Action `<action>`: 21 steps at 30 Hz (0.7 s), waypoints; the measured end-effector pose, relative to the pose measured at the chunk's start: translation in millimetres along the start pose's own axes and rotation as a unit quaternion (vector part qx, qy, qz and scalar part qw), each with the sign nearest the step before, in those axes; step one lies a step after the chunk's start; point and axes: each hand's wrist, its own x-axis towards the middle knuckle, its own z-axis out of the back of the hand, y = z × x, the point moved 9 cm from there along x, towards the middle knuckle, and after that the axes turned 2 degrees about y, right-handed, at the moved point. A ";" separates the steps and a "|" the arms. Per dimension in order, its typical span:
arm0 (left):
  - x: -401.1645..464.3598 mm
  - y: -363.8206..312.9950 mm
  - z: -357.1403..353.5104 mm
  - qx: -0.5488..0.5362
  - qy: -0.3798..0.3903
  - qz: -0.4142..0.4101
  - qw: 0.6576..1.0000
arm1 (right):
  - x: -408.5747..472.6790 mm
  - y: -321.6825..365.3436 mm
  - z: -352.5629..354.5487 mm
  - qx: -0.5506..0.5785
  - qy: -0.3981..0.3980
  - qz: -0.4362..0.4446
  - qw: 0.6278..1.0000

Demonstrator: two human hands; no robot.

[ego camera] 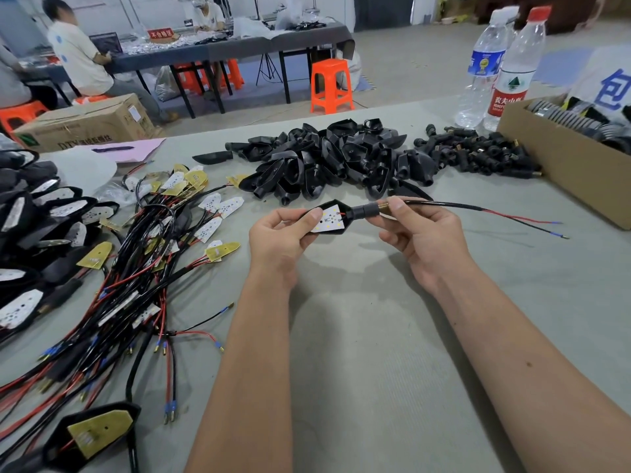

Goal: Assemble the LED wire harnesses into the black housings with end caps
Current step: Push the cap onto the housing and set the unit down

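Black housing [333, 220] held in the air above mid-worktop, between both hands, long axis roughly level. White LED board [328, 218] seated in its open face, turned up toward the camera; red lead visible at the board's right end.

Left hand [280, 233]: fingers pinching the housing's pointed left end, thumb [309, 216] pressed on top over the left part of the board, remaining fingers curled underneath.

Right hand [421, 233]: fingers pinching the harness just right of the black end cap [367, 210], at the brass ferrule [384, 205]; thumb [397, 203] on top, index below. End cap butted against the housing's narrow right neck.

Cable [454, 204] exits past the right thumb toward the worktop's right edge, splits into 1 red and 1 black lead, ends free above the grey worktop [358, 336].

Pile of empty housings [324, 158] toward the far edge, directly behind the hands. Loose end caps [478, 151] at its right, beside a cardboard box [563, 172] at the right edge. Tangle of LED wire harnesses [153, 254] left of the hands. 2 water bottles [498, 66] near the far right corner.
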 end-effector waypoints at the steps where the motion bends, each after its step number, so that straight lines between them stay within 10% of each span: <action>1: 0.0 -1.9 1.7 -0.002 -0.002 -0.003 1.000 | -0.4 -0.6 -1.9 0.003 0.007 -0.005 1.000; 21: 7.3 -12.1 21.3 0.056 -0.031 -0.034 0.997 | -1.7 -5.0 4.5 -0.144 -0.057 0.031 0.987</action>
